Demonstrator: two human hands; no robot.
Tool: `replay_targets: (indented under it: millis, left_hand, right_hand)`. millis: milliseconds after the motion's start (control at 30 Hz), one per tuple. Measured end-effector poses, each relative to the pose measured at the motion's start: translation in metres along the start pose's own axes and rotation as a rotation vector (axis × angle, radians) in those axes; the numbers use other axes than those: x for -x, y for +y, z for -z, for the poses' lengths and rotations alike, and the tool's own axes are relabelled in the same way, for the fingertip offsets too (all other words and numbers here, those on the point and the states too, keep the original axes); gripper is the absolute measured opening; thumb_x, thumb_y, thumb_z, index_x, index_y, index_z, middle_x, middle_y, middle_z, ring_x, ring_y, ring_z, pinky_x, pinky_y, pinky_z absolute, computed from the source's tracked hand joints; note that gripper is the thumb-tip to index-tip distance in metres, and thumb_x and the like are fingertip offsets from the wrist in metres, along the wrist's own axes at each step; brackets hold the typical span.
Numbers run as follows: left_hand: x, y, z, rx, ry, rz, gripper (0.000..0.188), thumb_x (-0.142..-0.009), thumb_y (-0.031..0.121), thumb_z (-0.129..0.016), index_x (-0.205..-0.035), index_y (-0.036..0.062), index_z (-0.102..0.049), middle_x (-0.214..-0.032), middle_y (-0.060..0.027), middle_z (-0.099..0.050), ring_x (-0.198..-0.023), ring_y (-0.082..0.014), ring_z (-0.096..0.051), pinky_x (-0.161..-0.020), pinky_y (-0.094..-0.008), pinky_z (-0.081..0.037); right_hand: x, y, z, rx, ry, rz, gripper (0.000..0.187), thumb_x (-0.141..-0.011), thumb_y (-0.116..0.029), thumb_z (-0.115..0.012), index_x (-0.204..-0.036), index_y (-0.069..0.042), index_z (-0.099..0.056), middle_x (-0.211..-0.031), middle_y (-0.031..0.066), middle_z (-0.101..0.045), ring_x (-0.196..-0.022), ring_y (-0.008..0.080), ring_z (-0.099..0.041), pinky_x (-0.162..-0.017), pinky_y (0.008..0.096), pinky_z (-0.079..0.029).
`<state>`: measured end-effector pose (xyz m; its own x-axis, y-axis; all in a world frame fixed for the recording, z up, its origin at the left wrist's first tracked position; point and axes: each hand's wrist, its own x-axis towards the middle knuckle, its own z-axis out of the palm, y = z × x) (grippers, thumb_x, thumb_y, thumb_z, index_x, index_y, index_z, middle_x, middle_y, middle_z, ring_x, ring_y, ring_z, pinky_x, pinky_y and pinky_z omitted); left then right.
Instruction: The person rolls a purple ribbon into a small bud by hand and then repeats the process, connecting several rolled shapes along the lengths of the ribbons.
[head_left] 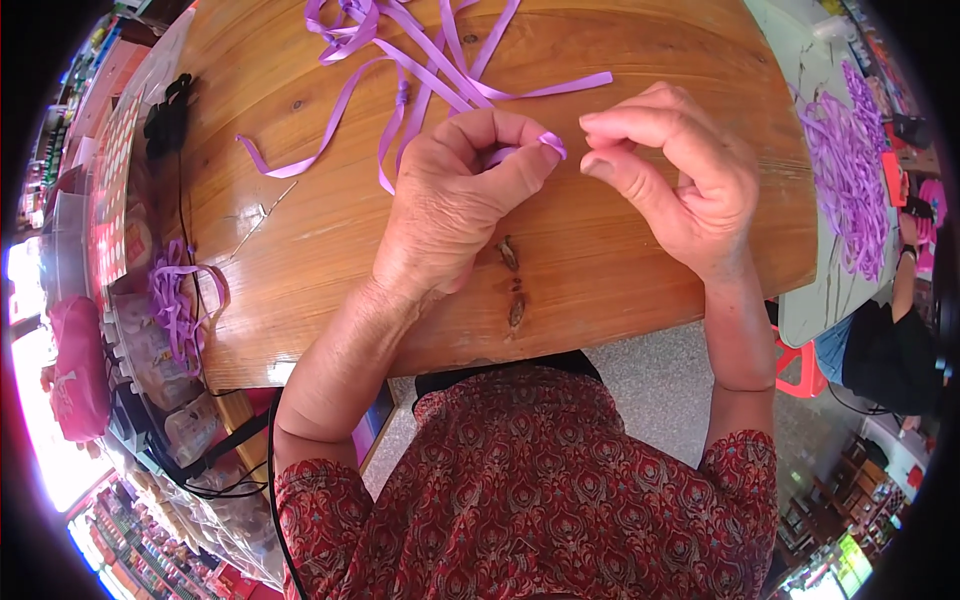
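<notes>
My left hand (pixel 455 185) pinches a purple ribbon (pixel 552 146), with a small folded bit of it showing at the thumb and fingertip. The rest of that piece is hidden in the palm. Just to the right, my right hand (pixel 680 165) is raised with thumb and forefinger apart, and nothing shows between them. Beyond both hands, loose purple ribbons (pixel 440 62) lie tangled on the wooden table (pixel 330 235). One ribbon end stretches out toward the right hand, and another curls off to the left. A small knot shows on one strand.
A bunch of purple ribbons (pixel 178 305) hangs at the table's left edge. A thin stick-like tool (pixel 264 218) lies on the left side. More ribbon (pixel 848 185) is heaped on a pale table at right, where another person (pixel 890 345) sits. A black cord runs along the left.
</notes>
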<state>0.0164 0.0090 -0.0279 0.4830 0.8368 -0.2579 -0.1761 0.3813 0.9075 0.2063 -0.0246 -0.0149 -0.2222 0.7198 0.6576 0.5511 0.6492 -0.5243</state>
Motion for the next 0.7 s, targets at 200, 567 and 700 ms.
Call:
replay_targets:
  millis: [200,567,700]
  left_hand:
    - [0.005,0.000,-0.005,-0.107,0.025,-0.127,0.012,-0.084,0.007,-0.067,-0.093,-0.0004,-0.063,-0.080,0.0036,-0.059,-0.072,-0.0009,-0.051,-0.064,-0.0148,-0.042]
    - [0.004,-0.007,-0.007,-0.049,-0.027,-0.245,0.008,-0.084,0.001,-0.067,-0.091,0.0012,-0.063,-0.085,0.0036,-0.059,-0.076,-0.0020,-0.052,-0.069,-0.0163,-0.043]
    - [0.000,-0.013,-0.006,0.051,-0.092,-0.384,0.010,-0.083,-0.002,-0.067,-0.091,0.0018,-0.063,-0.088,0.0030,-0.058,-0.081,-0.0033,-0.053,-0.074,-0.0180,-0.043]
  right_hand:
    - [-0.001,-0.003,-0.007,-0.042,-0.038,-0.060,0.015,-0.073,0.005,-0.072,-0.086,0.001,-0.065,-0.077,0.0083,-0.063,-0.067,0.0147,-0.059,-0.060,0.0241,-0.047]
    - [0.004,-0.012,-0.010,-0.370,-0.003,-0.471,0.003,-0.083,0.002,-0.063,-0.084,0.000,-0.060,-0.077,-0.0010,-0.057,-0.067,0.0052,-0.049,-0.059,0.0194,-0.040]
    - [0.004,-0.012,-0.007,-0.727,-0.012,-0.771,0.003,-0.085,-0.002,-0.061,-0.088,-0.002,-0.059,-0.079,-0.0032,-0.055,-0.070,0.0028,-0.046,-0.060,0.0173,-0.036]
